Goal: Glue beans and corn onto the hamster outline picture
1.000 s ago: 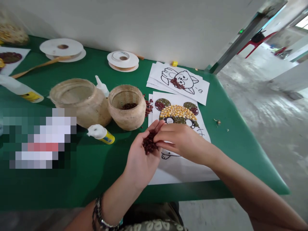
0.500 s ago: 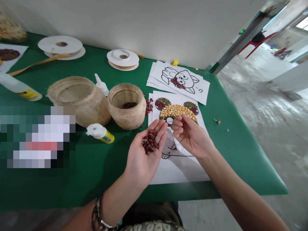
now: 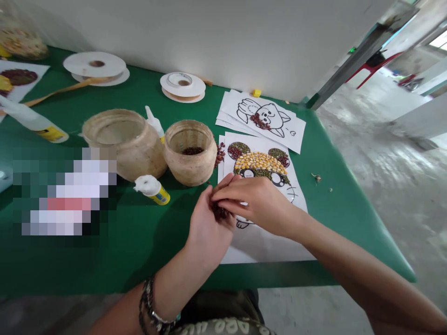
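Note:
My left hand (image 3: 207,228) is cupped palm up over the green table (image 3: 115,251), holding a small heap of dark red beans (image 3: 220,213). My right hand (image 3: 256,202) lies across it, fingertips pinched down into the beans. Both hands hover over the near part of a white sheet with a bear drawing (image 3: 260,165), its head filled with yellow corn, green and red beans. A woven jar with red beans inside (image 3: 190,151) stands just left of the sheet.
A larger woven jar (image 3: 122,142), glue bottles (image 3: 152,188) (image 3: 35,123), a second drawing of a cat-like animal (image 3: 268,116), tape spools (image 3: 183,86) (image 3: 96,67) and a wooden stick (image 3: 59,93) lie on the table. The table's right edge drops to a concrete floor (image 3: 384,177).
My right hand, which was raised over the bear drawing half a second ago, has come back down onto the beans in my left palm. The left hand has curled slightly.

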Demonstrator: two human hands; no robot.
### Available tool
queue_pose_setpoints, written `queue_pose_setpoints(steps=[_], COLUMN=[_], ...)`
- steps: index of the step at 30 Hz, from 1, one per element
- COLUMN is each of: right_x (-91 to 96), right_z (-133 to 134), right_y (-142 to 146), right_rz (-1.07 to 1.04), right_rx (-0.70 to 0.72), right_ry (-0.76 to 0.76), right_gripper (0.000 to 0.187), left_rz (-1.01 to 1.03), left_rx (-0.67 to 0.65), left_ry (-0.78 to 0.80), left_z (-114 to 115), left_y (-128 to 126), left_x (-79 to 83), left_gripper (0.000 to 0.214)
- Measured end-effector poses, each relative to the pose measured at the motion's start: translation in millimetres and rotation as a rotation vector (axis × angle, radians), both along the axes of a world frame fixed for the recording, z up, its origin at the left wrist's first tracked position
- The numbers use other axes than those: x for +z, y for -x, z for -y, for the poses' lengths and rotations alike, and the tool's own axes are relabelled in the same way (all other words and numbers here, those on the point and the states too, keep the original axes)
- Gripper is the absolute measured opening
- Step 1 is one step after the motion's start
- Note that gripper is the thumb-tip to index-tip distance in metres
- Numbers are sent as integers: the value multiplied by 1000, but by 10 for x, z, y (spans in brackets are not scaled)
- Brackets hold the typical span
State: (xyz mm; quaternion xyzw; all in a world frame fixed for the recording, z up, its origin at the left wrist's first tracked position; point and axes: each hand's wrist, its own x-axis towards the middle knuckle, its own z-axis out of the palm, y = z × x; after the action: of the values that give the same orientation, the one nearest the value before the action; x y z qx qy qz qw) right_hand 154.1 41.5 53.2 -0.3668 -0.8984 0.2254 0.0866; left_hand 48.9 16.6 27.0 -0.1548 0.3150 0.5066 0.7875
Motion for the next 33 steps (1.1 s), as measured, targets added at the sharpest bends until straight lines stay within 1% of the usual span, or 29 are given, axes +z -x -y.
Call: queue_pose_setpoints(steps=[2, 6, 10, 12, 14, 16, 17, 19, 21, 22, 24, 25, 27, 30, 33], right_x=[18, 72, 114, 118, 109, 87, 72, 37, -3, -25, -74, -102, -160, -243, -298], right_z=[-18, -10, 31, 48, 50, 30, 12, -40, -101, -128, -169, -180, -186, -179, -181], right_y=[14, 74, 151, 172, 166, 127, 95, 11, -89, -140, -232, -271, -328, -365, -372], right_rz=[99, 278, 441, 472, 430, 294, 178, -148, -541, -729, -1046, -1170, -1354, -1503, -1549], right_rx=[33, 77, 110, 123, 107, 22, -44, -188, -332, -415, -580, -655, -767, -867, -924], right_ry=[-31, -119, -124, -133, -134, -84, -38, 111, 357, 514, 795, 899, 1021, 1107, 1129], right_gripper=[21, 21, 14, 14, 16, 12, 8, 4, 9, 12, 21, 24, 30, 33, 23], left_rz=[23, 3, -14, -33, -54, -67, -70, -62, -37, -21, 8, 20, 47, 95, 116], left_rx=[18, 48, 46, 42, 43, 59, 70, 84, 84, 75, 46, 28, -6, -10, -1], left_ry=[7, 39, 83, 94, 90, 63, 47, 23, 19, 21, 28, 29, 14, -23, -53], left_z=[3, 11, 21, 23, 19, 10, 6, -1, -2, 0, 8, 13, 21, 27, 24], left_y=[5, 10, 6, 2, -2, -6, -9, -13, -14, -12, -6, -2, 2, 0, -7], left_x=[-12, -44, -66, -67, -63, -61, -61, -63, -60, -56, -38, -26, -3, 16, 15], left_gripper=[37, 37, 35, 35, 37, 38, 39, 39, 36, 34, 30, 28, 27, 27, 30])
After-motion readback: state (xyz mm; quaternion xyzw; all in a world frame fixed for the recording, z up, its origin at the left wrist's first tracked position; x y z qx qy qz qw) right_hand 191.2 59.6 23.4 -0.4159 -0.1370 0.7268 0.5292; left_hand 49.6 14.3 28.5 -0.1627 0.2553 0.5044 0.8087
